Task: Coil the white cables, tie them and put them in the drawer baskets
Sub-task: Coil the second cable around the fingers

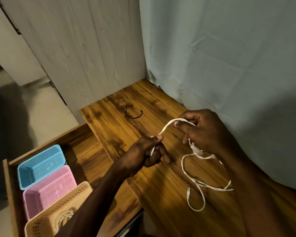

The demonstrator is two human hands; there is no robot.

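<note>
A pale green curtain (pixel 229 57) hangs behind a wooden table (pixel 126 127), whose open drawer (pixel 85 151) at the left carries three mesh baskets in a row: a blue basket (pixel 41 165), a pink basket (pixel 50 190) and a beige basket (pixel 58 211) with a coiled white cable (pixel 63 218) inside. Above the tabletop, the right hand (pixel 203 130) pinches a second white cable (pixel 167 125) between thumb and curled fingers, and the left hand (pixel 143 154) grips the same strand in a fist; the rest trails in loose loops on the wood. A thin black tie (pixel 133 113) lies farther back, apart from both hands
</note>
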